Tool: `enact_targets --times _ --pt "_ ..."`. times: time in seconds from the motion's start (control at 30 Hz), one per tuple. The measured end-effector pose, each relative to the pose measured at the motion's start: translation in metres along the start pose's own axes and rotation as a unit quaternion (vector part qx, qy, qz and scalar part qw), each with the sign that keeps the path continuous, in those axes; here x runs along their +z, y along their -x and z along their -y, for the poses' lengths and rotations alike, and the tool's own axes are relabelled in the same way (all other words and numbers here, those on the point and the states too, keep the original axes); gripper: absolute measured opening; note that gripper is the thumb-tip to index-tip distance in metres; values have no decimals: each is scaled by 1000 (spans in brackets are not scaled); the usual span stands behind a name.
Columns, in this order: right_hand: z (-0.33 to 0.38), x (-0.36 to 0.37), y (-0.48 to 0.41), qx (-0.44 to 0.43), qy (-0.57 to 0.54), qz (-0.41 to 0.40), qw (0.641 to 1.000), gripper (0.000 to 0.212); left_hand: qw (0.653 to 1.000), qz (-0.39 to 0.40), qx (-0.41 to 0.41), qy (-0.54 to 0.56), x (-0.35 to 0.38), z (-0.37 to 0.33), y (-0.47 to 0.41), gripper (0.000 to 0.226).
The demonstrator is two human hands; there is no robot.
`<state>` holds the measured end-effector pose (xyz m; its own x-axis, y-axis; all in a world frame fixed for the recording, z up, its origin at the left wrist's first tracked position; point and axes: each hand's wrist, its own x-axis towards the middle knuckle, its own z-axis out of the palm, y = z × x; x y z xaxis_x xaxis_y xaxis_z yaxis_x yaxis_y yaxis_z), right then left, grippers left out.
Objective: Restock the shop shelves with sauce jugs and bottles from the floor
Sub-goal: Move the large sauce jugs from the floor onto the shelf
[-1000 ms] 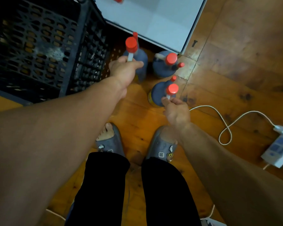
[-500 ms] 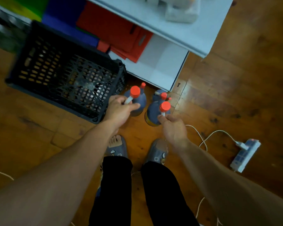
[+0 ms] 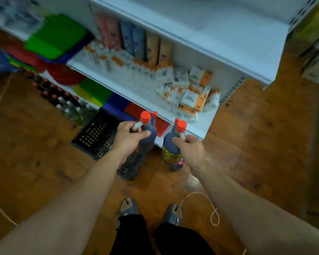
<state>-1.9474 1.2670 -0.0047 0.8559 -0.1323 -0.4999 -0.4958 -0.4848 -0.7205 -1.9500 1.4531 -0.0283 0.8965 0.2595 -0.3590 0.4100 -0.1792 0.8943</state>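
Holding two dark sauce jugs by their handles in front of the white shelves.

Each jug hung upright, red cap up and long axis vertical, apparently clear of the wooden floor (image 3: 247, 144). The left hand (image 3: 129, 138) had its fingers curled round the white handle of the left jug (image 3: 148, 133), and the right hand (image 3: 190, 150) gripped the handle of the right jug (image 3: 170, 146) the same way. The shelf (image 3: 209, 118) lay just beyond the jugs on the far side, crowded with white-and-orange boxes (image 3: 190, 96). Its bare right end was closest to the right hand, so that jug likely had the shorter way in. A black crate (image 3: 98, 137) sat on the floor to the left. The right jug carried a yellow label (image 3: 168, 153), but its writing, like that on the boxes, was too blurred to read.
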Motion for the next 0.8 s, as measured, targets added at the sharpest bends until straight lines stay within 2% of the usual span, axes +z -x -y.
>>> enact_targets --times 0.3,0.5,0.7,0.8 --pt "141 -30 35 -134 -35 -45 989 46 996 -3 94 2 -92 -136 -4 34" --pt "225 -35 47 -215 -20 -125 968 41 988 26 152 20 -149 -213 -20 29" --pt "286 -42 40 -246 -61 -139 957 35 984 39 168 37 -182 -272 -37 25" --pt "314 -48 29 -259 -76 -125 955 24 982 31 181 39 -190 -295 -54 23"
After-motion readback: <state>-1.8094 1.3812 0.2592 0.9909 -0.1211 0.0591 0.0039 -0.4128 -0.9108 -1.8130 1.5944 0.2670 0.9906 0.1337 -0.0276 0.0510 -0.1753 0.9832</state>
